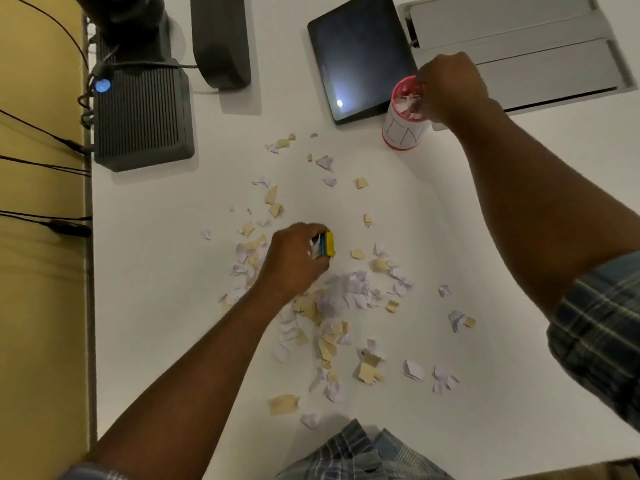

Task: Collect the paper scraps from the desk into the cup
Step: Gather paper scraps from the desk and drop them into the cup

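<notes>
Several torn white and tan paper scraps (332,306) lie scattered over the white desk (156,289). A white cup with a pink rim (401,128) stands at the back right and holds paper pieces. My right hand (446,86) sits over the cup's mouth with its fingers bunched down into it; whether it holds scraps is hidden. My left hand (294,259) rests among the scraps in the middle of the desk, closed on a small yellow and blue block (328,244) together with some white paper.
A dark tablet (356,57) lies just left of the cup. A grey tray unit (512,43) fills the back right. A dark ribbed box (142,116) with a blue light and cables stands at the back left, by the desk's left edge.
</notes>
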A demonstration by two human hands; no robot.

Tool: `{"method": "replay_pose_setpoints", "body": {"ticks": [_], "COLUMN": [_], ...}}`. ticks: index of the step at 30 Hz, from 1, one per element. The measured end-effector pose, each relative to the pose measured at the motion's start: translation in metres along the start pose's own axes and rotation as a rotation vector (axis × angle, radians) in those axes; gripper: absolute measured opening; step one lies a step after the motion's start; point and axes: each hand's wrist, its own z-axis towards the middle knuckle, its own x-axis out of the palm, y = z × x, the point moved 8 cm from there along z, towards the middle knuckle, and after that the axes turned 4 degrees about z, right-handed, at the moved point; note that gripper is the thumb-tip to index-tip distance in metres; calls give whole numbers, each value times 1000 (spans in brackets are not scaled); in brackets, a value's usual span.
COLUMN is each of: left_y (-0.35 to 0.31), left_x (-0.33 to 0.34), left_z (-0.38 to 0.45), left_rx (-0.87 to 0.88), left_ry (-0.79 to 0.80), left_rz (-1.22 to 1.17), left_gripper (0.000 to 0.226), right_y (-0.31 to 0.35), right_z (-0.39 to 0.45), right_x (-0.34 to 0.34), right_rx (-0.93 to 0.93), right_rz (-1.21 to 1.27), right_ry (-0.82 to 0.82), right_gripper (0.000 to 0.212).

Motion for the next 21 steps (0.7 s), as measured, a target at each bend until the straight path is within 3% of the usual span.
{"method": "replay_pose_setpoints", "body": {"ticks": [5,9,15,21], "left_y": [-61,-113,-168,-193], "left_x": [-22,-41,-34,8], "left_z": [49,96,180,227], "left_rx": [104,186,270,308], "left_ry": [-25,-106,-141,-32], "left_rz": [-82,-24,132,445], "left_gripper": [41,39,31,36], "right_y": [-7,-3,29,45], "right_z": [-74,-144,-217,-242], "right_x": [-3,52,114,127], "right_rx": [16,52,26,-44], "right_rz": [313,551,669,695], "right_ry": [-318,-201,58,95], "right_gripper": [32,27,22,26]}}
